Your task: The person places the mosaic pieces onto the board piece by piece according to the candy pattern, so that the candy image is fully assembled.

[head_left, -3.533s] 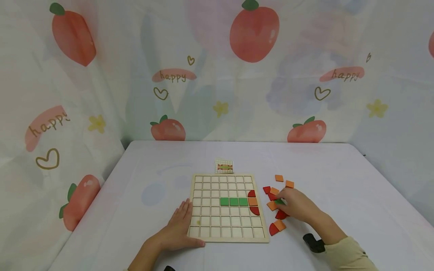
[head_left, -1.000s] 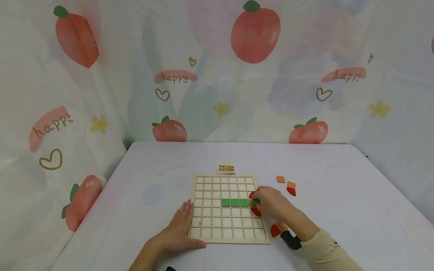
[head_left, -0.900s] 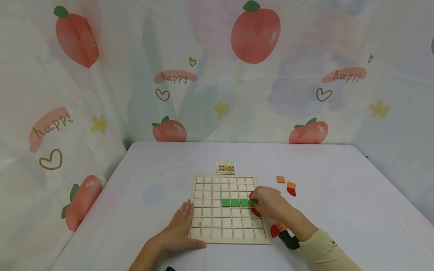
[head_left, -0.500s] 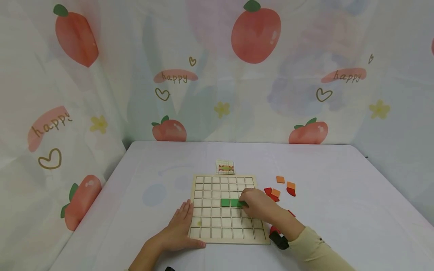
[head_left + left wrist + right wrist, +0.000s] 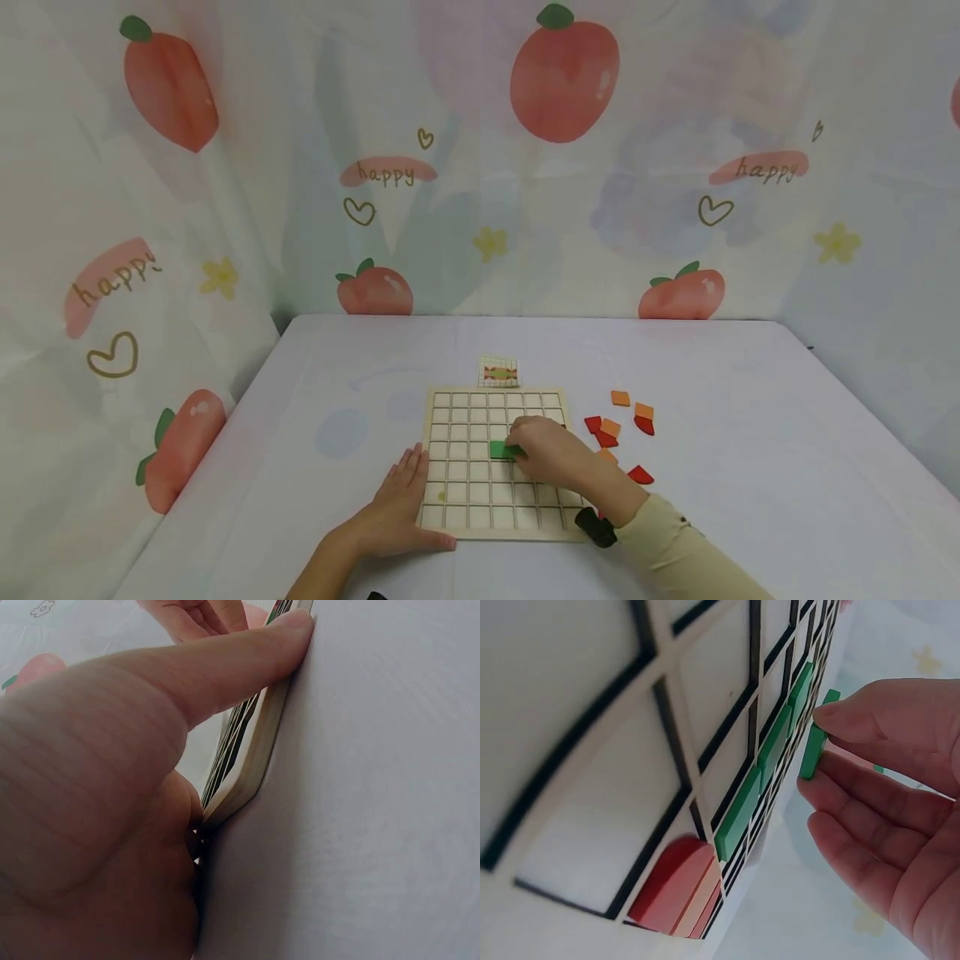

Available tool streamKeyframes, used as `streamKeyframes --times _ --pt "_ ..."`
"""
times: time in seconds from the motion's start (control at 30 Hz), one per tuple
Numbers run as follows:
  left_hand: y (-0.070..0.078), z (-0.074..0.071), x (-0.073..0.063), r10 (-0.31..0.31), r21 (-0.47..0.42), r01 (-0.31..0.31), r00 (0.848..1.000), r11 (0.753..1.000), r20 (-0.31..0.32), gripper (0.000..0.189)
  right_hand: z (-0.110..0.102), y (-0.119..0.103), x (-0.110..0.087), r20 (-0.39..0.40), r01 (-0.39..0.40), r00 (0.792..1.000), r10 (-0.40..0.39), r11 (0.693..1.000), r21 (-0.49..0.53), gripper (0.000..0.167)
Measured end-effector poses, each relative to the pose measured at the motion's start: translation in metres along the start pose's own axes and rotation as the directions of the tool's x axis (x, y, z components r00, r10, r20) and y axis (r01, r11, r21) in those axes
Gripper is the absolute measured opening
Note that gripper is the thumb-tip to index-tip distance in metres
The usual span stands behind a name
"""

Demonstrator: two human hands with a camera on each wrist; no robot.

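Observation:
A wooden grid board [image 5: 457, 500] lies on the table. My left hand [image 5: 390, 508] rests along its left edge with the fingers straight; in the left wrist view the thumb [image 5: 225, 667] lies across the near edge. Over the middle of the board, my right hand [image 5: 551, 454] pinches a green square tile [image 5: 814, 750] between thumb and fingers, just off the surface. Below it runs a row of green tiles [image 5: 739, 817] set in the grid. At that row's end sits a red rounded piece [image 5: 671, 885] beside an orange tile [image 5: 696, 900]; the right hand and forearm hide these in the head view.
Behind the board lies a small pattern card [image 5: 498, 372]. Loose orange squares [image 5: 620, 398] and red rounded pieces [image 5: 641, 476] are scattered to the right, some partly behind the right forearm. A printed cloth [image 5: 435, 217] hangs around the back and sides.
My right hand has picked up a green tile from the loose pieces and carried it left over the board, along the green row. The left hand has stayed at the board's edge.

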State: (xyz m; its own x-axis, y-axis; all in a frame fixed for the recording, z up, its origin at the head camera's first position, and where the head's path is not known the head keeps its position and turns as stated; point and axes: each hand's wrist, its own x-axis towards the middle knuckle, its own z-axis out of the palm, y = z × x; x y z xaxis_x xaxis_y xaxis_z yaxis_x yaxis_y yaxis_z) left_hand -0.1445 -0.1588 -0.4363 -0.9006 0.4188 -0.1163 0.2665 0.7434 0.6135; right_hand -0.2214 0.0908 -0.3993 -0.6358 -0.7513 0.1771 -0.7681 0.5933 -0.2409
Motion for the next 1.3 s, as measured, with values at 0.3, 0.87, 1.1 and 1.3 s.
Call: streamKeyframes --times 0.3,0.87,1.1,1.3 --pt "0.001 0.0 0.001 -0.007 -0.002 0.007 1.0 1.0 0.005 0.121 0.005 -0.004 0.009 0.018 0.036 0.999 -0.036 0.999 0.009 0.013" --pt "-0.003 0.003 0.002 -0.012 0.003 0.012 1.0 1.0 0.007 0.122 0.01 -0.015 0.031 0.045 0.083 0.996 -0.083 0.997 0.01 0.02" --pt "-0.005 0.004 0.003 -0.007 -0.008 0.008 1.0 1.0 0.014 0.122 0.013 -0.017 0.035 0.111 0.038 0.993 -0.037 0.999 -0.006 0.021" --pt "-0.003 0.002 0.002 -0.006 -0.003 0.006 1.0 1.0 0.011 0.122 0.013 -0.016 0.038 0.096 0.07 0.993 -0.069 0.997 -0.009 0.025"
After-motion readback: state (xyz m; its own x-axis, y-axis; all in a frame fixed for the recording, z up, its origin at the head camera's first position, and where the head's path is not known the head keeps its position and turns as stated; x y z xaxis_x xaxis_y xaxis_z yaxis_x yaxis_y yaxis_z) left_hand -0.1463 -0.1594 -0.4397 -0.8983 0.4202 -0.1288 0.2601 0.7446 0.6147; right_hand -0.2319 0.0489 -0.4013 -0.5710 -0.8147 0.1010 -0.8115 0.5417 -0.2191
